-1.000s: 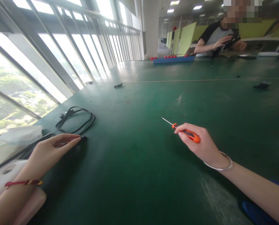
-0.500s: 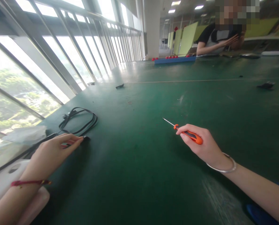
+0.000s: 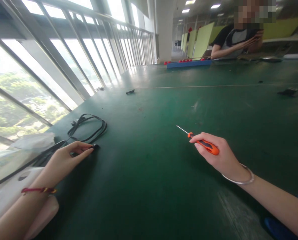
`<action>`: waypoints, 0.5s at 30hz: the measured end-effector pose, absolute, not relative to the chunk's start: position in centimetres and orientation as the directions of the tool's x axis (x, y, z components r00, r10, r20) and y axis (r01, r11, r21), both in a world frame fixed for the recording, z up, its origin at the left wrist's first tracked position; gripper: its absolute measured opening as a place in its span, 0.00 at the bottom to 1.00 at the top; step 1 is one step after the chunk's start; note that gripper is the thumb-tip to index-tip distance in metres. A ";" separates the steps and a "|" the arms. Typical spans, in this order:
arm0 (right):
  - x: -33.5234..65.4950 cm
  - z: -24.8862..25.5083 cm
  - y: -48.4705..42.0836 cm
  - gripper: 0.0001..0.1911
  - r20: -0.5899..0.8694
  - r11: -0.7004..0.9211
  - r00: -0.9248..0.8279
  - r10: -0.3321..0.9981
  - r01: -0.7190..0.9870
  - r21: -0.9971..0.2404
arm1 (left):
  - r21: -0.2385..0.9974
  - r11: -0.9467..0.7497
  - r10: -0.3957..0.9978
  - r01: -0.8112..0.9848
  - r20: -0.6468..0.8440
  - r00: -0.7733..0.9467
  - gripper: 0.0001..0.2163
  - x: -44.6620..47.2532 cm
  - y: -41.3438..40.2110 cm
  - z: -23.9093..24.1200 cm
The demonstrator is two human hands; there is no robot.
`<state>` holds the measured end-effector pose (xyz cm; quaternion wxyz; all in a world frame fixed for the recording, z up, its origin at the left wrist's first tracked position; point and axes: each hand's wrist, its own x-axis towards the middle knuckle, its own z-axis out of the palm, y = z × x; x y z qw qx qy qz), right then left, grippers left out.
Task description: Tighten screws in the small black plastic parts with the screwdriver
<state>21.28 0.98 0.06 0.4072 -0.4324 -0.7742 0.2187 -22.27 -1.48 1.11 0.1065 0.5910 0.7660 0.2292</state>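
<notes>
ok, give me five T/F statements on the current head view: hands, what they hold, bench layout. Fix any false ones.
1. The right hand holds an orange-and-dark-handled screwdriver. True.
2. The looped dark cable lies to the right of the screwdriver. False: it lies to the left.
3. The left hand pinches a small dark object. True.
4. The silver-coloured bangle is on the left wrist. False: it is on the right wrist; the left wears a red band.
5. The screwdriver's shaft points toward the person's own body. False: it points away, forward and to the left, over the green table.
</notes>
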 end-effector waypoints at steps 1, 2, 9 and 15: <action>21.3 0.1 0.9 0.05 0.452 0.542 -0.299 0.840 0.492 -0.681 | 0.476 0.214 0.949 0.853 0.106 -0.297 0.20 -22.2 -1.5 1.0; 21.3 0.1 0.9 0.04 0.464 0.554 -0.304 0.832 0.496 -0.668 | 0.474 0.233 0.943 0.849 0.102 -0.316 0.19 -22.1 -1.6 1.1; 20.8 0.0 0.3 0.06 0.607 0.675 -0.318 0.729 0.484 -0.557 | 0.491 0.082 0.991 0.867 0.055 -0.124 0.13 -14.9 -1.9 5.2; 21.0 0.3 -0.5 0.12 0.675 0.760 -0.387 0.628 0.489 -0.428 | 0.827 -0.163 0.976 0.538 0.055 0.210 0.07 -3.9 1.3 4.6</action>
